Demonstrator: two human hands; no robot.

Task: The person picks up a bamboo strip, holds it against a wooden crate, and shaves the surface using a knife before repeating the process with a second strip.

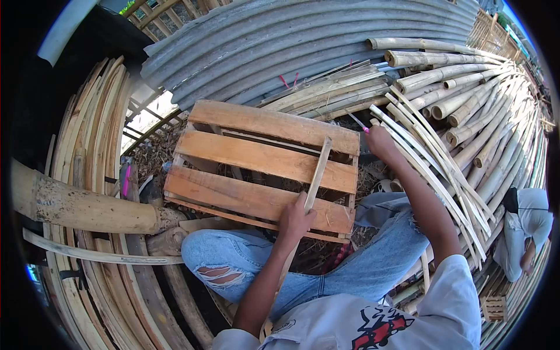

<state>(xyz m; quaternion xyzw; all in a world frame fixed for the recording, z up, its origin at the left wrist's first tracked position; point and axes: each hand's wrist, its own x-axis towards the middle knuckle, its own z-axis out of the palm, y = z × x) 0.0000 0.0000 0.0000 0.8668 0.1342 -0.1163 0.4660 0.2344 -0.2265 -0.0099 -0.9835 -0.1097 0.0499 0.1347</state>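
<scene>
My left hand (296, 217) is closed around a bamboo strip (318, 169). The strip slants over a wooden slatted crate (251, 150) in front of my bent legs, and its lower end runs back beneath my forearm. My right hand (380, 143) is raised past the crate's right corner, closed on a knife (357, 121) with a pink handle and a thin blade pointing up and left. The blade is apart from the strip. Most of the handle is hidden by my fingers. Several pale split bamboo strips (434, 166) lie just right of that hand.
A large pile of bamboo poles (466, 111) fills the right side. Corrugated sheeting (303, 44) stands behind the crate. To the left are long wooden strips (87, 134) and a thick bamboo pole (93, 201) reaching toward my knee. Another person (525, 227) crouches at far right.
</scene>
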